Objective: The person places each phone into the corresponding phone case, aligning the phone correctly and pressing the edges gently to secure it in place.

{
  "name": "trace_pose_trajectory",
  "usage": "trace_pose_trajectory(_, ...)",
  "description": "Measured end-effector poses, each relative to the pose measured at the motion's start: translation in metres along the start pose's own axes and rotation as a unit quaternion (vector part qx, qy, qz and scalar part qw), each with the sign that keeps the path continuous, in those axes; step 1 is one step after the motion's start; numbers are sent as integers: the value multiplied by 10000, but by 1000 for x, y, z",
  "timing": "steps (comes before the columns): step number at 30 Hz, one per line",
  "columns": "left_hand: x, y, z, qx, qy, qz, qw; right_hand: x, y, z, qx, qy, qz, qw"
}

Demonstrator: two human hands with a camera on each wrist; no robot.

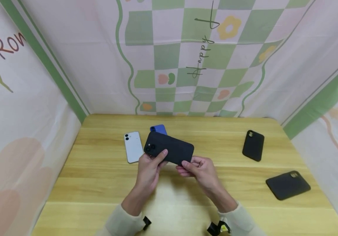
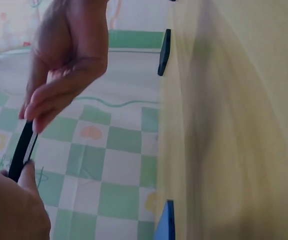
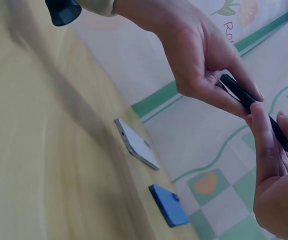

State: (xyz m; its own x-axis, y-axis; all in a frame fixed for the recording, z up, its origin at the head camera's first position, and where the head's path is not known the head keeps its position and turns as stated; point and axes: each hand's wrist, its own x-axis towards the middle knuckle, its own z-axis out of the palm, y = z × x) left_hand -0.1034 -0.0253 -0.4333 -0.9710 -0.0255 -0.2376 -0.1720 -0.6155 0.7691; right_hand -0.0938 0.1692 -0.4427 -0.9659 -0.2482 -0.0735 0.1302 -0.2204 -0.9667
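Both hands hold up a black phone (image 1: 173,147) above the table, its back with the camera lenses facing up in the head view. My left hand (image 1: 149,170) grips it at the camera end, thumb across the back. At the opposite end, my right hand (image 1: 202,172) pinches a corner between thumb and fingers. Edge-on, the phone (image 3: 239,92) appears as a dark strip between the left hand (image 3: 199,60) and the right hand (image 3: 279,165) in the right wrist view. Behind it lie a white phone (image 1: 133,147) and a blue phone (image 1: 159,128), the latter partly hidden.
Two black phone cases with camera cutouts lie on the right of the wooden table (image 1: 98,183): one case (image 1: 253,146) farther back, another case (image 1: 288,185) nearer. Patterned cloth (image 1: 169,55) hangs around the table's back and sides.
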Motion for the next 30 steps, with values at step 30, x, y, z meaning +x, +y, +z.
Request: trace_pose_trajectory(30,17,8,-31,2457,-1610,-863,9520,10,-6,-22,-1799,-414,537,9813)
